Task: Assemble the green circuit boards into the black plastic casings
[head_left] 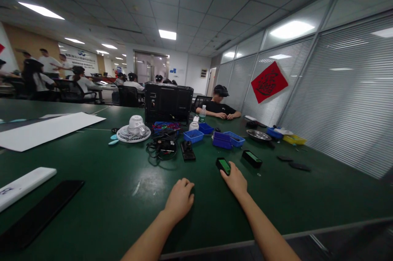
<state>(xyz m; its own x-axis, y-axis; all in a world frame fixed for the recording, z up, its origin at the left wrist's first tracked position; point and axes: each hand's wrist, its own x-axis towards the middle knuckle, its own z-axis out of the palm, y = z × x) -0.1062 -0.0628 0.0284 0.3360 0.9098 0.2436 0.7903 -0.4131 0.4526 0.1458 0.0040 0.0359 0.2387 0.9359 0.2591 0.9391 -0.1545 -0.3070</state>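
Note:
My right hand (236, 180) grips the near right end of a small black rectangular box (218, 163) with a green top. The thumb lies along one side of it, and the box rests on the green table. To its right sits a similar black box with a green top (252, 158), untouched. My left hand (180, 197) rests on the tabletop with its fingers loosely bent and the thumb apart from them. Nothing shows in it. Bare table separates my two hands.
Beyond my hands stand blue trays (193, 136), a black device (188, 150), coiled cables (159, 148), a white fan (134, 132) and a large black case (168, 103). A metal pan (258, 135) lies right. Across the table sits a person (219, 107). A long black panel (46, 208) lies left.

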